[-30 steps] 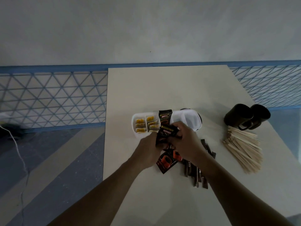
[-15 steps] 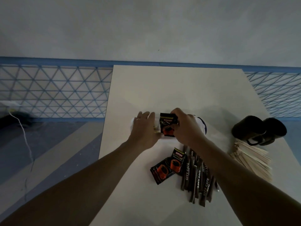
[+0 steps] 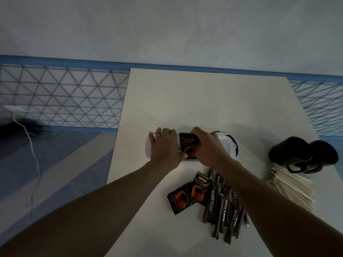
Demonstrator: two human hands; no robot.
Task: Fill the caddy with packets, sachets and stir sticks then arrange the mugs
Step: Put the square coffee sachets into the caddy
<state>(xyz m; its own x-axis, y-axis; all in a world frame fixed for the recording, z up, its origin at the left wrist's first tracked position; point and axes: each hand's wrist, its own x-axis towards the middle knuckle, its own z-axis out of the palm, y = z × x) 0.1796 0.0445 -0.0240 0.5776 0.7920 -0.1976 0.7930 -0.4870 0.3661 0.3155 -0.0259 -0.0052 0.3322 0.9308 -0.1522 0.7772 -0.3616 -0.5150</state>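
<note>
Nearest: a fan of brown sugar sachets (image 3: 223, 210) flat on the worktop (image 3: 185, 101), partly under the right forearm. Two dark coffee packets (image 3: 187, 194) overlap just left of them, touching the pile. To the right is a heap of wooden stir sticks (image 3: 293, 188), apart from the sachets.

Next back: the white caddy (image 3: 224, 143), mostly covered by both hands. Left grip (image 3: 165, 147) lies flat over the caddy's left part, fingers straight, holding nothing. Right grip (image 3: 209, 147) is clamped on the held packet (image 3: 188, 145), which stands on end at the caddy's middle. Can't tell if it is seated in a compartment.

Far right: two dark mugs (image 3: 304, 154) side by side, touching, just beyond the stir sticks. Too dark to tell whether they are upright or tipped. Behind is a blue mesh fence (image 3: 65, 97).
</note>
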